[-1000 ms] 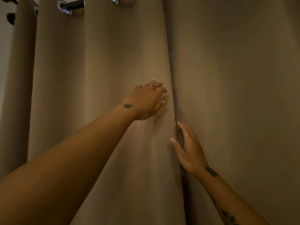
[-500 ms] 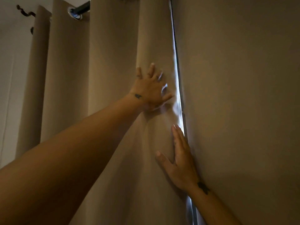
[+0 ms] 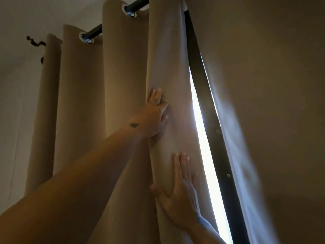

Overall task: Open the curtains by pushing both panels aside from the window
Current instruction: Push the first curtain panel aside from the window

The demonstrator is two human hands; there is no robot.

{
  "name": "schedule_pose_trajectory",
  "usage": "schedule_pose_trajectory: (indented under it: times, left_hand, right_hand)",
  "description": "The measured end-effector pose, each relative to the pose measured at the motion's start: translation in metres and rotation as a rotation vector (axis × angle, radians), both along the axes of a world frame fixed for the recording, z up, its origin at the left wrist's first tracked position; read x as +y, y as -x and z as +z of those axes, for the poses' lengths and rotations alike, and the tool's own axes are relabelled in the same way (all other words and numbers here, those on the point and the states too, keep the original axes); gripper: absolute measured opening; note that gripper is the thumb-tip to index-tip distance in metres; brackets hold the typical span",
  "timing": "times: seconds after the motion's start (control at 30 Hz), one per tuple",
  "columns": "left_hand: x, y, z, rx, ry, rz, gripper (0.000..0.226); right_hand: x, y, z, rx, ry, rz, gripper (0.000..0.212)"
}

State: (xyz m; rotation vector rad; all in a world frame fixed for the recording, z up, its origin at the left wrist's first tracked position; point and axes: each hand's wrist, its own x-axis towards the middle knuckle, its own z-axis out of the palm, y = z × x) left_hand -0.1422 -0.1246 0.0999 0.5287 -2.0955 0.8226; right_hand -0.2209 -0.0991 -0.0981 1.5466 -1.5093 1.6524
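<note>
Two tan curtain panels hang from a dark rod [image 3: 95, 31]. The left panel [image 3: 123, 85] is gathered into several folds. The right panel [image 3: 272, 103] hangs flat and fills the right side. A narrow bright gap of window [image 3: 202, 138] with a dark frame bar [image 3: 209, 120] shows between them. My left hand [image 3: 154, 117] lies flat with fingers spread on the left panel's inner fold. My right hand [image 3: 181, 196] presses flat on the same fold lower down, just left of the gap.
A white wall [image 3: 17, 103] stands left of the curtains. The rod ends in a dark curled finial [image 3: 35, 42] at upper left. Metal grommets [image 3: 130, 13] ring the rod at the panel's top.
The left panel has slid left and bunched into folds. A bright gap has opened between the panels. Both hands moved left with the fabric.
</note>
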Motion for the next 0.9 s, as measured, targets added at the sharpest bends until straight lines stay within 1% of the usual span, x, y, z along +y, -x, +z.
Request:
schedule_pose_trajectory:
  times: [0.1, 0.2, 0.23, 0.33, 0.4, 0.43, 0.47, 0.53, 0.6, 0.7, 0.77, 0.9]
  left_hand:
    - [-0.009, -0.005, -0.003, -0.033, 0.043, -0.021, 0.052]
    - [-0.013, -0.007, -0.005, -0.11, 0.138, 0.102, 0.056]
    - [-0.013, -0.007, -0.005, -0.132, 0.177, 0.147, 0.057]
    - [-0.01, -0.004, -0.005, -0.194, 0.314, 0.261, 0.059]
    - [-0.008, 0.003, -0.004, -0.24, 0.433, 0.342, 0.06]
    - [-0.007, 0.008, -0.003, -0.259, 0.463, 0.372, 0.06]
    - [-0.005, 0.013, -0.001, -0.276, 0.458, 0.391, 0.059]
    - [-0.003, 0.026, 0.004, -0.299, 0.385, 0.399, 0.058]
    - [-0.003, 0.039, 0.008, -0.288, 0.325, 0.366, 0.057]
    - [-0.011, 0.047, 0.012, -0.222, 0.322, 0.302, 0.059]
    - [-0.02, 0.045, 0.014, -0.2, 0.319, 0.318, 0.06]
    - [-0.035, 0.023, 0.013, -0.196, 0.298, 0.485, 0.065]
  right_hand:
    - [-0.012, -0.005, -0.003, -0.015, 0.029, 0.002, 0.109]
    - [-0.021, 0.0, -0.004, -0.067, 0.148, -0.051, 0.109]
    - [-0.023, 0.005, -0.003, -0.094, 0.154, -0.073, 0.107]
    - [-0.018, 0.022, 0.005, -0.139, 0.071, -0.094, 0.097]
    - [-0.015, 0.032, 0.011, -0.14, 0.038, -0.093, 0.095]
    - [-0.014, 0.036, 0.015, -0.14, 0.041, -0.086, 0.096]
    - [-0.014, 0.039, 0.018, -0.139, 0.048, -0.078, 0.101]
    - [-0.014, 0.044, 0.023, -0.128, 0.043, -0.066, 0.107]
    - [-0.016, 0.048, 0.025, -0.106, 0.048, -0.048, 0.099]
    - [-0.024, 0.047, 0.025, -0.04, 0.085, -0.038, 0.09]
    - [-0.031, 0.044, 0.023, -0.011, 0.08, -0.032, 0.087]
    - [-0.044, 0.029, 0.02, 0.023, 0.027, 0.086, 0.103]
